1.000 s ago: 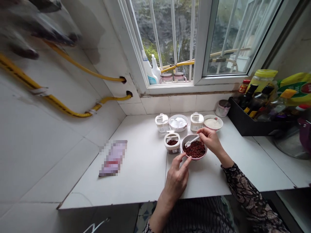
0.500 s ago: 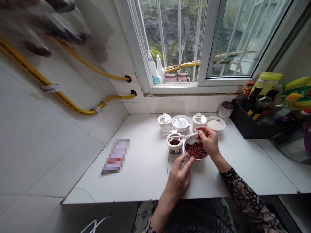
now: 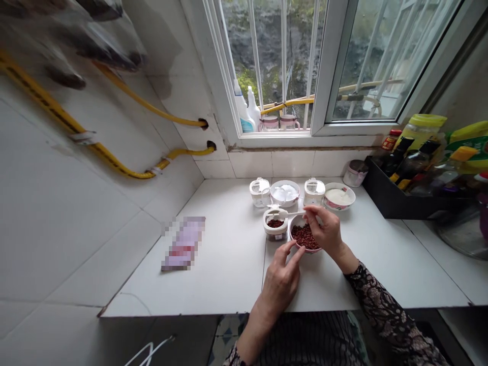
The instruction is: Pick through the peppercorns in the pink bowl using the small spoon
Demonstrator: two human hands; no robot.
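A bowl of dark red peppercorn-like grains [image 3: 305, 237] stands on the white counter. My left hand [image 3: 282, 277] touches the bowl's near left rim with fingertips, its fingers apart. Above the bowl's right side, my right hand [image 3: 325, 230] pinches the handle of a small white spoon [image 3: 293, 213]. The spoon's head is over the mouth of a jar with a white rim [image 3: 275, 231], which holds the same grains. What lies in the spoon is too small to tell. The jar is just left of the bowl.
Behind are two lidded jars [image 3: 260, 192] [image 3: 314, 191], a bowl of white powder [image 3: 290, 192] and a bowl of pale grains [image 3: 339, 197]. A purple packet [image 3: 185, 244] lies left. A black box [image 3: 398, 201] of bottles stands right, near a small jar [image 3: 355, 173].
My right hand has moved slightly left, bringing the spoon's head further over the jar's mouth. My left hand stays at the bowl's rim.
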